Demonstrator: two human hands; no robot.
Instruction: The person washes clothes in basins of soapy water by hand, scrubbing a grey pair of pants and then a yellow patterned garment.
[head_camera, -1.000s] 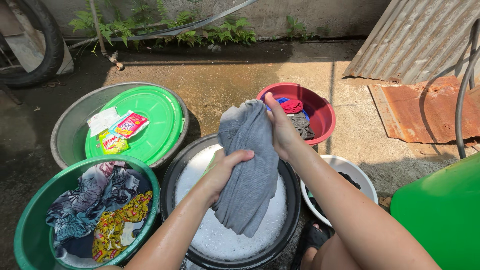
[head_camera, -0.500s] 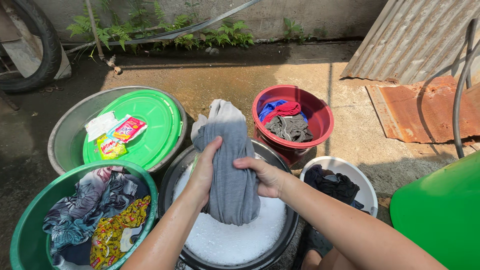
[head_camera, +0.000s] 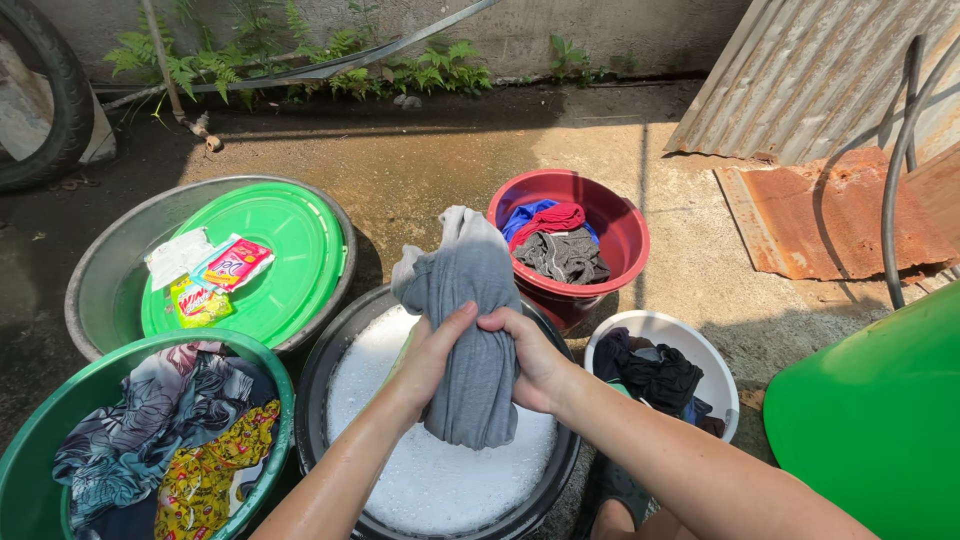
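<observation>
Over the sudsy black basin (head_camera: 330, 400); both hands grip the grey garment (head_camera: 465, 290).

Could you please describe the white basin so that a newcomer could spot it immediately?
Start at the black tub of suds under both hands. The white basin sits just right of it, below the red basin. It is the only white one, holding dark clothes.
</observation>
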